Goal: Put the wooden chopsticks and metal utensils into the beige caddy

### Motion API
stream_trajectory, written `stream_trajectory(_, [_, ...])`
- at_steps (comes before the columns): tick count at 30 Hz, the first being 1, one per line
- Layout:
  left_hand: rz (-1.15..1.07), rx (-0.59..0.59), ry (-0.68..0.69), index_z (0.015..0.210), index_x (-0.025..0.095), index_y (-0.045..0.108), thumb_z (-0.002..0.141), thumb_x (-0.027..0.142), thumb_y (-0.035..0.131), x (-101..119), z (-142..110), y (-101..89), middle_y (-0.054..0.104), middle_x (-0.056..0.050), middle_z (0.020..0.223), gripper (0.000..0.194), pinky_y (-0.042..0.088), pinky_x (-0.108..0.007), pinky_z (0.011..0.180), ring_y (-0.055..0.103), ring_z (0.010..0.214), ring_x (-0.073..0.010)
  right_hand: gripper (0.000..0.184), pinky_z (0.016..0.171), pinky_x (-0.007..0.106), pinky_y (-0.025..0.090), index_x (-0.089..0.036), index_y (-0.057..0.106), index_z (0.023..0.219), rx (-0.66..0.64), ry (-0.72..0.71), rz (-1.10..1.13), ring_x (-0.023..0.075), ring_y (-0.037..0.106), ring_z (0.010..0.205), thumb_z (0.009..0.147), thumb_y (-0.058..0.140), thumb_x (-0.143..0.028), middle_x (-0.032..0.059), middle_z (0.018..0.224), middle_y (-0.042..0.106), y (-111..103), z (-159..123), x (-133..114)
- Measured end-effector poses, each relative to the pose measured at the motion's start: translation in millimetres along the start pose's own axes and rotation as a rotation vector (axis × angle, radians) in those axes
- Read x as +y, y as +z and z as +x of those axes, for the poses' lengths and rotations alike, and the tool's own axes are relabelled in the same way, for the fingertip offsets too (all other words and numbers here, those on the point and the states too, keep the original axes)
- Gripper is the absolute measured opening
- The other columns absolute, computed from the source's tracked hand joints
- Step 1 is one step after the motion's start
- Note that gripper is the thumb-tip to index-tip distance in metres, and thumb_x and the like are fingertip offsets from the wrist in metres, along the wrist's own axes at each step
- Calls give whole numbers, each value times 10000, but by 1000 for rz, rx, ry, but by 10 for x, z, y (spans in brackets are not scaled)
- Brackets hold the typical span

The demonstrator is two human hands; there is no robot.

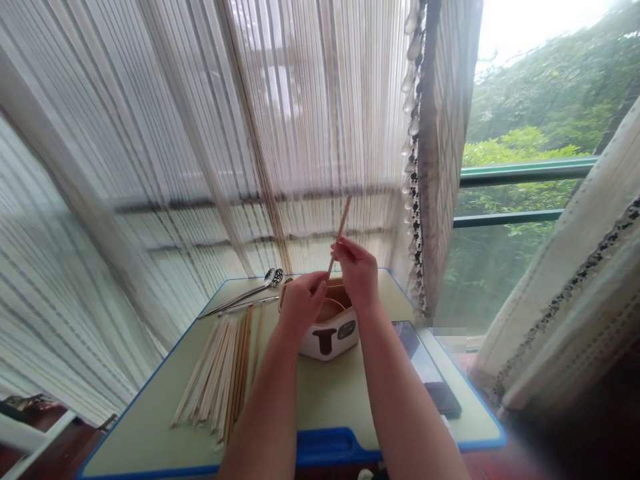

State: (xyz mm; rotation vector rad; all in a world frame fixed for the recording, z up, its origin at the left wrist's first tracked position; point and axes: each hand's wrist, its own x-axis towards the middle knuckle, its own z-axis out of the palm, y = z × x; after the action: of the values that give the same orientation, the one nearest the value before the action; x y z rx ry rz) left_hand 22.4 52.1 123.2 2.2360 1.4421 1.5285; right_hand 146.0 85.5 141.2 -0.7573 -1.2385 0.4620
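Note:
Both hands are raised over a white holder box [331, 341] with a brown inside and dark markings on its front. A single wooden chopstick [344, 219] slants upward between them. My right hand [358, 268] pinches it around the middle, with the upper part sticking out above the fingers. At its lower end, my left hand [305, 299] has thumb and fingers closed on it. On the table to the left lies a spread of loose chopsticks [220, 373], pale and darker brown. My forearms cover part of the box and the table.
Metal spoons [260, 285] with long handles lie at the table's back left. A dark tablet [430, 373] rests on the right side. The table [150, 427] has a blue edge and a blue front handle [330, 445]. Sheer curtains [300, 133] hang close behind.

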Motion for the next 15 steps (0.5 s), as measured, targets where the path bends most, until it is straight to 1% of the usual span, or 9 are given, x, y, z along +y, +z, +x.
stream_trajectory(3, [11, 89, -40, 959, 201, 689, 833, 227, 492, -3, -12, 2, 718, -37, 933, 235, 502, -304, 817, 658, 869, -171, 206, 760, 298, 519, -210, 703, 923, -133, 85, -115, 156, 661, 800, 774, 599, -307, 27, 867, 722, -3, -32, 45])
stream_trajectory(5, [31, 119, -43, 963, 193, 689, 825, 214, 493, -2, -21, 5, 717, -48, 949, 240, 496, -321, 843, 657, 891, -180, 188, 781, 294, 508, -219, 710, 904, -157, 95, -205, 154, 661, 801, 770, 597, -287, 22, 870, 725, -29, -77, 43])
stream_trajectory(7, [58, 136, -49, 957, 184, 691, 812, 204, 502, 9, -31, 7, 717, -58, 947, 239, 497, -334, 848, 658, 893, -189, 191, 818, 297, 493, -225, 712, 911, -177, 70, -296, 162, 658, 852, 774, 591, -280, 22, 887, 724, -59, -119, 22])
stream_trajectory(10, [72, 164, -66, 929, 175, 698, 795, 188, 508, 39, -43, 7, 720, -62, 918, 233, 506, -332, 825, 662, 862, -190, 188, 915, 311, 443, -224, 715, 909, -242, 20, -435, 189, 603, 1049, 781, 585, -270, 28, 911, 722, -92, -153, -2])
stream_trajectory(12, [55, 240, -87, 919, 171, 698, 793, 187, 503, 53, -48, 11, 718, -61, 916, 233, 510, -324, 815, 661, 858, -186, 187, 957, 311, 411, -230, 717, 906, -298, -10, -506, 191, 551, 1139, 794, 573, -270, 28, 936, 719, -104, -159, 0])
stream_trajectory(15, [8, 375, -115, 944, 169, 687, 800, 213, 503, 50, -53, 25, 710, -60, 946, 238, 505, -323, 841, 652, 901, -183, 199, 964, 311, 397, -241, 719, 919, -363, -30, -600, 189, 535, 1156, 814, 556, -284, 23, 971, 712, -114, -164, 3])
